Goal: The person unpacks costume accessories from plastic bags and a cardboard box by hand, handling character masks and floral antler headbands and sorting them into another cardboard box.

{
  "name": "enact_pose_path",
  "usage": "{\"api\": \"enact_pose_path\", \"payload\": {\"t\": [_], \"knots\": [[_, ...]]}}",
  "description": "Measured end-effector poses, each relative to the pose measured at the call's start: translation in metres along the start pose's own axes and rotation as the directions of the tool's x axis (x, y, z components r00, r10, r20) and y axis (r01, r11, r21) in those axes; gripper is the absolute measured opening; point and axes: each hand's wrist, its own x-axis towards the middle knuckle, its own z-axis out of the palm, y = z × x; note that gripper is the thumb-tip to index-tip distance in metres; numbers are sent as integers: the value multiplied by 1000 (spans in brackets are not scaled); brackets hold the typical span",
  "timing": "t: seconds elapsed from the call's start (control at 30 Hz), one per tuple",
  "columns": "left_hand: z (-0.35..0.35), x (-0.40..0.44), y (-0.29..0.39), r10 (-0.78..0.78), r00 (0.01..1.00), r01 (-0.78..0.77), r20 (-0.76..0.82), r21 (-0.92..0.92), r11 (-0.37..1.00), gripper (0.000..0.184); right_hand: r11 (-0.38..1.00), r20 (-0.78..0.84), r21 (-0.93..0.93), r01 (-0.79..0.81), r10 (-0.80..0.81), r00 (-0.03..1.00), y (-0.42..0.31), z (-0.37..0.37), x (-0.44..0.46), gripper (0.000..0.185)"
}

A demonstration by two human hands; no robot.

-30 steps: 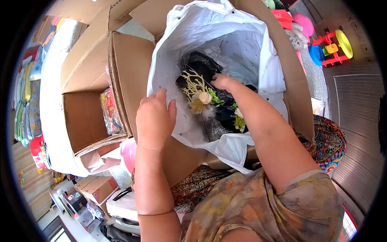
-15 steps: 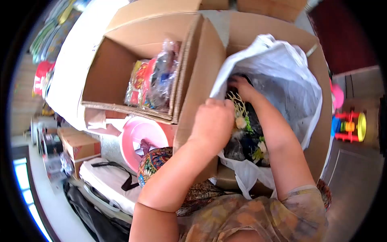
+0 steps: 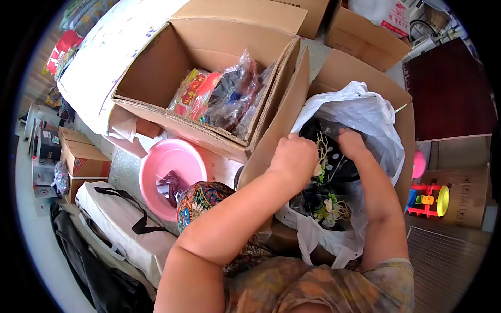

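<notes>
My left hand (image 3: 295,159) is closed on the left rim of a white plastic bag (image 3: 383,112), which stands open inside a cardboard box (image 3: 334,68). My right hand (image 3: 353,143) reaches into the bag, its fingers closed at a black item (image 3: 342,164) in clear plastic; the fingertips are partly hidden. Artificial flowers (image 3: 330,206) with green leaves and pale twigs lie in the bag below and between my hands, among dark wrapped things.
Another open cardboard box (image 3: 146,68) at the upper left holds plastic-wrapped red and dark packets (image 3: 235,96). A pink basin (image 3: 147,180) with a dark cloth stands on the floor. A white bag with black straps (image 3: 117,208) lies at the left, a colourful toy (image 3: 428,200) at the right.
The camera view has shifted, showing more boxes at the back. My right hand has drawn back from deep in the bag to the right, and more of the black item and flowers shows.
</notes>
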Motion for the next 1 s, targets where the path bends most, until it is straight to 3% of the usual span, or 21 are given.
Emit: {"api": "enact_pose_path", "payload": {"t": [0.1,0.13,0.27,0.37,0.43,0.57,0.63,0.73,0.83,0.87,0.9,0.97,1.0], "knots": [[-3,2,2,-11,999,10,42,19,1000,11,986,-20,-118,-114,112,993,1,-27,-20,11],[-3,3,3,-28,997,24,75,54,998,10,980,-127,-63,-189,180,975,6,-26,-24,9],[3,5,-2,-20,997,23,75,-38,999,11,945,-156,-76,-317,302,940,8,-69,-50,10],[1,6,-7,24,998,-20,56,-81,997,17,935,-302,21,-355,344,889,13,-96,-70,13],[0,4,-10,22,999,-18,49,-82,996,18,898,-146,203,-390,422,895,14,-116,-82,18],[-1,4,-10,21,1000,-18,21,-118,993,19,866,-102,372,-333,395,913,34,-126,-105,23],[-7,3,-6,21,999,-16,45,-117,993,21,821,-32,426,-381,434,900,29,-142,-120,24],[-3,2,-8,24,1000,-23,8,-116,993,24,738,311,476,-479,368,876,31,-153,-135,26],[-3,2,-8,45,999,-45,12,-65,997,27,760,277,467,-453,361,891,30,-156,-151,26],[-3,3,-8,44,999,-42,28,-48,998,33,777,162,504,-378,345,924,34,-151,-157,27],[-5,3,-6,52,998,-50,41,-42,998,33,698,258,582,-418,330,908,36,-157,-159,27],[-11,4,-1,-38,999,40,25,-112,993,36,578,152,707,-408,440,885,31,-166,-167,21],[-12,5,-1,-18,1000,18,0,-184,983,45,505,86,812,-293,392,916,37,-161,-165,19]]}}
